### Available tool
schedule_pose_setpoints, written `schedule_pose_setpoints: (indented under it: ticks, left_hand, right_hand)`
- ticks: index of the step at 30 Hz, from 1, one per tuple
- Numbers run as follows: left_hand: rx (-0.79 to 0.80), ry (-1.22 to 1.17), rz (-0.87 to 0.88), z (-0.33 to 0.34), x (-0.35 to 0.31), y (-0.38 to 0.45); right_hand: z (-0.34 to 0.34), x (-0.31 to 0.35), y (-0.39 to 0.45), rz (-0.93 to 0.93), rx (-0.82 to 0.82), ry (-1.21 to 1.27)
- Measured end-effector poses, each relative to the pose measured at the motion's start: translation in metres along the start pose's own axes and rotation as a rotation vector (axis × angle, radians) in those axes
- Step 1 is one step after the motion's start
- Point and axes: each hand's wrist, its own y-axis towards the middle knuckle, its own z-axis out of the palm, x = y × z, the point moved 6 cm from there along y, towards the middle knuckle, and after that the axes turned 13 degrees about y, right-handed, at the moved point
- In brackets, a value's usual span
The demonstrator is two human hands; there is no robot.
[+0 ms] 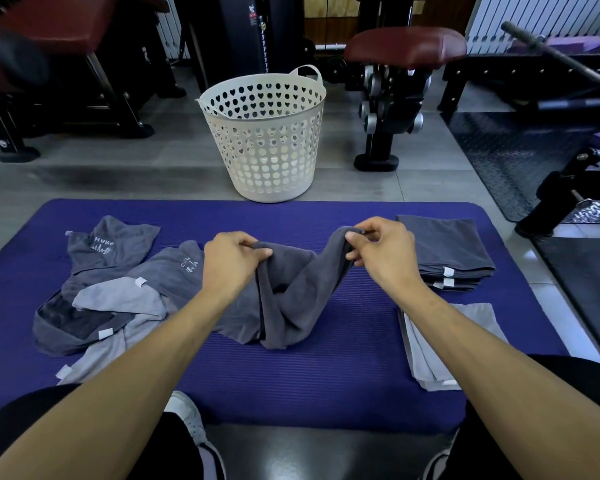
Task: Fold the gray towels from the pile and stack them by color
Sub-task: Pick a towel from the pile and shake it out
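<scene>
Left hand (232,261) and right hand (383,251) each pinch a top corner of a dark towel (291,299) over the mat (326,375). Pull taut, match corners before folding; then dark stack (447,247).

Dim, even indoor light falls over the purple mat (326,375), with brighter daylight coming from the far right beyond the white basket (264,133). A pale sheen lies on the gray floor (118,178) left of the basket. Wide-angle bending curves the mat's edges. The upper-left corner is blurred; the mat is sharp.
</scene>
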Motion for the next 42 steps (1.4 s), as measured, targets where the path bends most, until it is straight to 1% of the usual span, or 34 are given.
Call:
schedule_pose_setpoints:
  ticks: [2, 4, 8, 10, 12, 15, 18, 21, 23, 24, 27, 30, 31, 32, 33, 36, 38, 40, 42]
  left_hand:
    - [0.012, -0.22, -0.101, 0.0, -0.001, 0.001]
    - [0.053, -0.368, -0.143, 0.003, -0.001, 0.002]
    - [0.108, -0.461, -0.189, 0.008, 0.004, 0.002]
    - [0.12, -0.423, -0.194, 0.007, 0.005, 0.003]
    - [0.113, -0.352, -0.162, -0.001, 0.001, 0.005]
    - [0.038, -0.398, -0.089, -0.026, -0.023, 0.014]
    - [-0.051, -0.429, 0.084, -0.068, -0.07, 0.026]
    - [-0.132, -0.274, 0.289, -0.121, -0.125, 0.029]
    - [-0.201, -0.188, 0.381, -0.157, -0.157, 0.025]
    - [-0.236, -0.182, 0.418, -0.175, -0.171, 0.022]
    - [-0.393, -0.228, 0.539, -0.236, -0.21, 0.009]
    - [-0.632, -0.328, 0.673, -0.298, -0.246, -0.015]
    - [-0.684, -0.379, 0.698, -0.314, -0.255, -0.021]
    - [-0.707, -0.414, 0.71, -0.326, -0.261, -0.024]
    - [-0.689, -0.433, 0.704, -0.332, -0.266, -0.021]
    - [-0.576, -0.444, 0.559, -0.34, -0.266, -0.008]
    - [-0.612, -0.563, 0.496, -0.35, -0.26, -0.008]
    - [-0.644, -0.643, 0.52, -0.36, -0.262, -0.013]
    - [-0.652, -0.634, 0.573, -0.37, -0.271, -0.021]
  right_hand:
    - [0.0, -0.001, 0.0, 0.006, 0.012, 0.005]
    - [-0.001, -0.003, 0.001, 0.008, 0.014, 0.007]
    - [-0.011, -0.002, 0.003, 0.028, -0.04, 0.022]
    - [-0.019, 0.003, 0.003, 0.028, -0.086, 0.016]
    - [-0.027, 0.012, 0.004, 0.038, -0.132, 0.028]
    - [-0.041, 0.038, 0.009, 0.021, -0.216, 0.088]
    - [-0.053, 0.084, 0.02, -0.032, -0.28, 0.139]
    - [-0.065, 0.144, 0.031, -0.11, -0.356, 0.237]
    - [-0.071, 0.187, 0.033, -0.155, -0.392, 0.274]
    - [-0.075, 0.209, 0.031, -0.19, -0.41, 0.275]
    - [-0.091, 0.279, 0.02, -0.327, -0.453, 0.253]
    - [-0.106, 0.35, 0.004, -0.502, -0.464, 0.287]
    - [-0.111, 0.371, -0.003, -0.561, -0.478, 0.304]
    - [-0.116, 0.388, -0.009, -0.611, -0.487, 0.318]
    - [-0.119, 0.401, -0.014, -0.645, -0.485, 0.316]
    - [-0.123, 0.419, -0.021, -0.623, -0.433, 0.18]
    - [-0.133, 0.424, -0.027, -0.63, -0.464, 0.166]
    - [-0.144, 0.433, -0.036, -0.679, -0.515, 0.215]
    - [-0.151, 0.447, -0.043, -0.707, -0.527, 0.208]
